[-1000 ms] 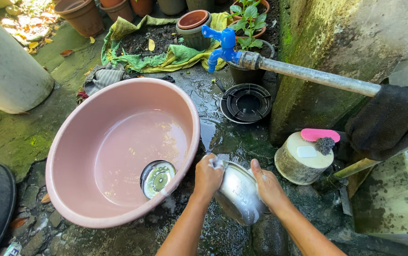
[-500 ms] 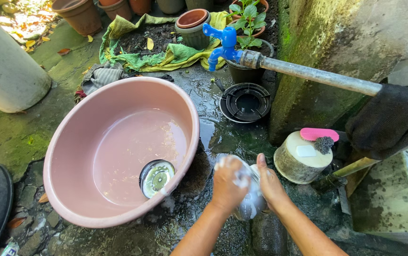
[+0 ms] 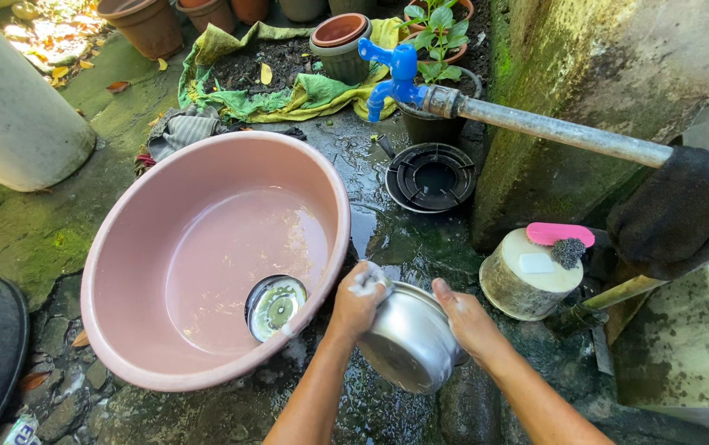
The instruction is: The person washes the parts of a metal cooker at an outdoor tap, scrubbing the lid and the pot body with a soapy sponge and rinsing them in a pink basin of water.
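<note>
- A round silver metal pot (image 3: 410, 339) sits tilted on its side over the wet stone ground (image 3: 404, 239), just beside the rim of a big pink plastic basin (image 3: 206, 247), its outer wall facing the camera.
- The left hand (image 3: 358, 300) is closed around a soapy whitish scrubbing pad (image 3: 368, 282) and presses it on the pot's upper rim; this looks like the scrubbing step, with suds on the fingers.
- The right hand (image 3: 463, 317) grips the pot's far edge, fingers curled over it, steadying the tilt.
- Both forearms reach up from the bottom of the view, wrists bent inward toward the pot.
- Turning the pot to reach unscrubbed wall would call for a firm right-hand hold, I judge.
- Inside the basin lies a round metal lid (image 3: 274, 306) in shallow water.
- A blue plastic tap (image 3: 391, 72) on a grey pipe stands above.
</note>
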